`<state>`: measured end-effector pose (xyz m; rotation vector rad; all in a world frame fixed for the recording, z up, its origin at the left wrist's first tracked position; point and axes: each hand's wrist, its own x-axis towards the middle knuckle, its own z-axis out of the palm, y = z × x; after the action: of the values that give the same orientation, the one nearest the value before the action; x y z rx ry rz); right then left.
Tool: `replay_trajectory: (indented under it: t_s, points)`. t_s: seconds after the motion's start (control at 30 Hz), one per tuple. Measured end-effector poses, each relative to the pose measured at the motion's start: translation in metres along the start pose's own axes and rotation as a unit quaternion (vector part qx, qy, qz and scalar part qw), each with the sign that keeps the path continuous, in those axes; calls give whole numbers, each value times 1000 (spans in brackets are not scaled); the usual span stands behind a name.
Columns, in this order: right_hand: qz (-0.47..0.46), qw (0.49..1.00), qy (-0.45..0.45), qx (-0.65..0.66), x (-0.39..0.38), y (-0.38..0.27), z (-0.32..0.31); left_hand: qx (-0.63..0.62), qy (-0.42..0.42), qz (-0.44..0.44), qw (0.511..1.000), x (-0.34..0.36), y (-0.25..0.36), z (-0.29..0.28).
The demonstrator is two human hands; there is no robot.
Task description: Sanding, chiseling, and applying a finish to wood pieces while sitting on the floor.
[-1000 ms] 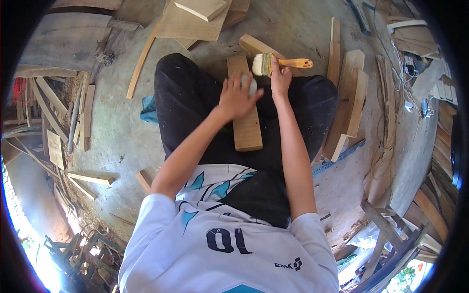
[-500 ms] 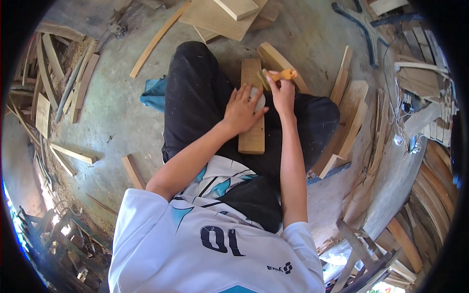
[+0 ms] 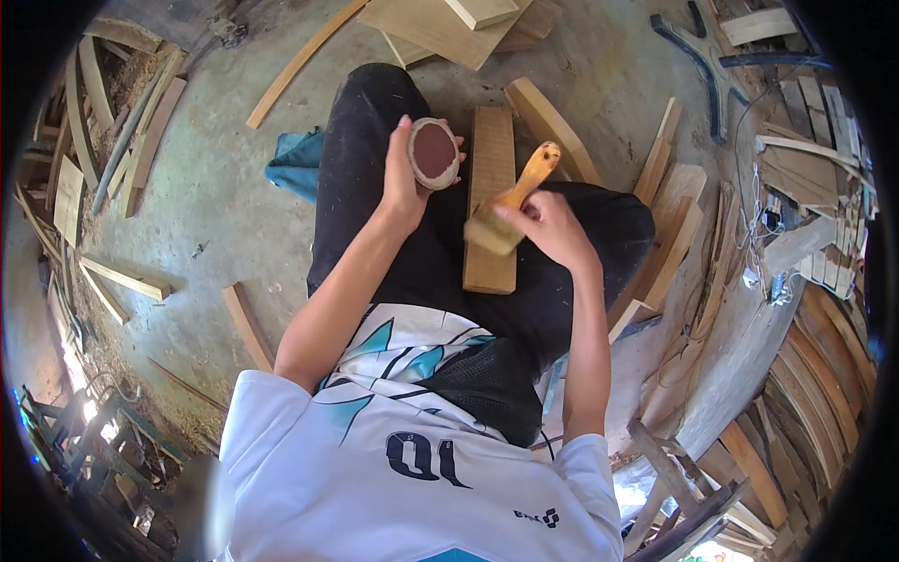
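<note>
A round pad with a pale rim and reddish-brown face (image 3: 433, 150) is lifted in my left hand (image 3: 404, 176), its face turned upward above my left thigh. My right hand (image 3: 552, 227) grips a paintbrush (image 3: 531, 174) by its orange wooden handle; the bristles are blurred and sit low over a long wooden plank (image 3: 492, 136). The plank lies lengthwise in my lap between my legs, which are in black trousers (image 3: 351, 253). Whether the bristles touch the wood I cannot tell.
Boards (image 3: 431, 28) lie beyond my knees, a blue cloth (image 3: 292, 169) beside my left leg. Offcuts (image 3: 670, 244) lean right of my leg, near cables (image 3: 768, 225) and a dark cross-shaped frame (image 3: 712, 84). More scrap wood (image 3: 103, 122) is piled at left.
My left hand has lifted the pad off the plank and turned it face up. My right hand has swung the brush down toward the plank's near half, handle tilting up.
</note>
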<state>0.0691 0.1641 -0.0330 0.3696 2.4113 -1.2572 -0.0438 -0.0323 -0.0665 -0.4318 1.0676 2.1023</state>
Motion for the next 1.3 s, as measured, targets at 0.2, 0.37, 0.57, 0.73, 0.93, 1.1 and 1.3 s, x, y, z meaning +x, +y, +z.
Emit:
replay_trajectory:
  t_s: [0.2, 0.37, 0.57, 0.73, 0.93, 1.1, 1.3]
  points:
    - [21, 995, -87, -43, -14, -33, -15, 97, 17, -23, 995, 5, -10, -3]
    - [-1, 999, 32, -29, -16, -14, -4, 124, 3, -33, 992, 7, -10, -1]
    - [-29, 990, -135, 5, -37, -43, -16, 156, -5, -38, 987, 16, -18, -7]
    - [-42, 963, 127, -236, -39, -34, 3, 158, -4, -37, 987, 16, -20, -3]
    - [-6, 984, -68, -162, -49, -49, -12, 194, 10, -41, 980, 15, -19, -4]
    - [-18, 989, 18, -143, -42, -41, -8, 185, 16, -29, 982, 15, -22, 5]
    - [-18, 957, 285, -51, -19, -17, -9, 209, 1, -11, 978, 14, -20, 6]
